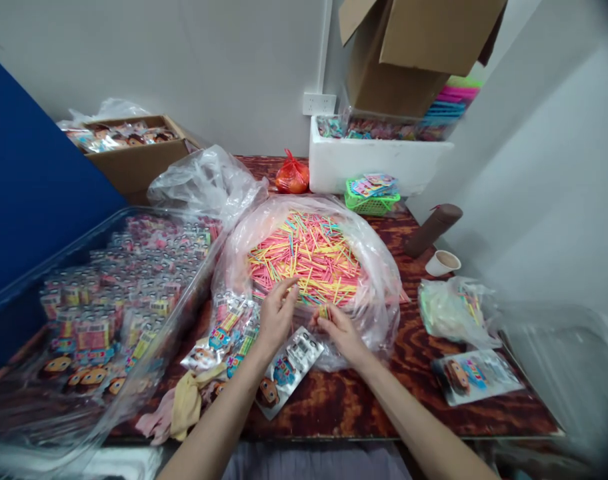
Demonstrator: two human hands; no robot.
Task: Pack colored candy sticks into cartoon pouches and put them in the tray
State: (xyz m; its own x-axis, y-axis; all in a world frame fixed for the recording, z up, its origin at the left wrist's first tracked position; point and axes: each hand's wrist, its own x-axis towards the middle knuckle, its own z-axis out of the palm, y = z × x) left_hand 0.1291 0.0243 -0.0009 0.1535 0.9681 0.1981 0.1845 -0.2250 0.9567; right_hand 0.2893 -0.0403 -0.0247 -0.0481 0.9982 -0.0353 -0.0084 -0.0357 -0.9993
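Note:
A large transparent plastic bag (pixel 384 267) lies open on the table, full of thin pink, yellow and blue sticks (pixel 304 257). Over its near edge is my left hand (pixel 278 313), fingers stretched out and apart, holding nothing. My right hand (pixel 338 330) pinches a small bunch of sticks (pixel 325 311), seen end-on and mostly hidden by the fingers. Between my forearms lies a silver packet (pixel 291 370) with a cartoon face printed on it. Left of it, several packets with sticks inside (pixel 229 320) lie beside the bag.
At left stands a transparent bin (pixel 184 293) of filled packets. Yellow and pink cloths (pixel 187 403) lie at the front edge. To the right are a paper cup (pixel 443 263), a brown bottle (pixel 434 230) and a packet (pixel 477 377). Behind are a green basket (pixel 371 203) and a foam box (pixel 374 163).

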